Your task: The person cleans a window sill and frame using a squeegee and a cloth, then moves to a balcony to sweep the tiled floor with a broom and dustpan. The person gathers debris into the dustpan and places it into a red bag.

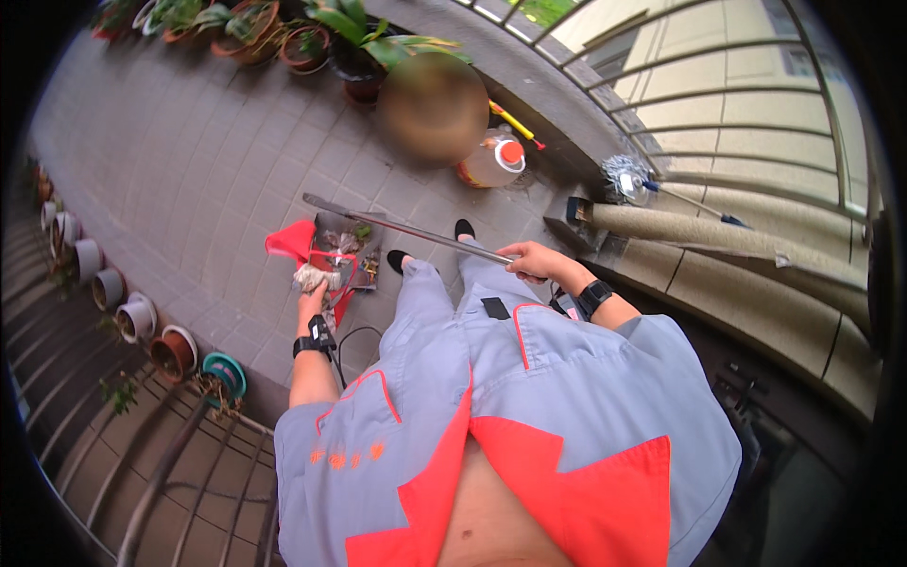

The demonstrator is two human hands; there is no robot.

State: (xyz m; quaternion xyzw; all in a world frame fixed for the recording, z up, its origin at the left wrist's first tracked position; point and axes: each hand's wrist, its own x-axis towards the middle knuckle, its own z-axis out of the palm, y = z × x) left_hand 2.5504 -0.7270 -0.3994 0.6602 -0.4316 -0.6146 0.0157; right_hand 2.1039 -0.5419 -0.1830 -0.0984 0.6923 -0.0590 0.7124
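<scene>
My right hand (533, 259) grips one end of a long metal bar (425, 235). The bar slants to the left, and its flat, worn tip (324, 203) is above the grey tiled floor. My left hand (312, 296) holds a pale crumpled cloth-like piece (317, 276), its exact kind unclear. Around that hand hangs a thin red plastic bag (292, 241), though how the fingers hold it is hidden. Beyond my left hand, a grey open box or pan (374, 237) contains wrappers, green bits and other litter. Both wrists carry black straps with devices.
A large plastic jug (489, 163) with a red cap stands near a yellow tube (514, 119). Potted plants (248, 32) line the far wall, more pots (138, 315) the left ledge. Metal railings (730, 131) border the right; a mop (627, 177) leans there. A round area is blurred.
</scene>
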